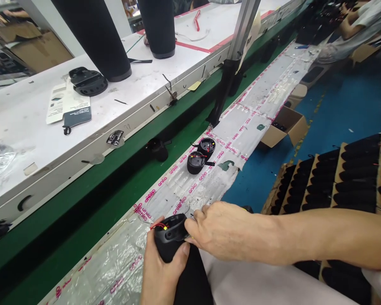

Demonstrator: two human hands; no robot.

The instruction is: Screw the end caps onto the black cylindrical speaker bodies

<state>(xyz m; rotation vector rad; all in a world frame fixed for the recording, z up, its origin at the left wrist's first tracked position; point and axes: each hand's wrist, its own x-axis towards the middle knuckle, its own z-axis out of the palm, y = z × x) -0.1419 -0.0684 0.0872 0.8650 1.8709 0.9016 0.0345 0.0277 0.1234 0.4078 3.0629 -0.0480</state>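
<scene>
My left hand (pixel 161 269) is wrapped round the upper end of a black fabric-covered cylindrical speaker (pixel 192 273), which leans with its open end up. Inside that end, red wires (pixel 160 226) with a yellow connector lie against the black plastic rim. My right hand (pixel 217 231) is closed in a pinch at the rim's right side; whatever lies between its fingers is hidden. Beyond the hands, two short black cylindrical pieces (pixel 196 164) with wires in their open tops stand side by side on the plastic-covered bench (pixel 178 186).
Tall black cylinders (pixel 98 38) stand on the white table (pixel 19 127) at left, beside a black plastic part (pixel 88 81) and printed cards (pixel 55 103). A metal post (pixel 238 46) rises between the surfaces. Right, cardboard dividers (pixel 339 178) hold several black cylinders. Another person (pixel 357 27) sits far right.
</scene>
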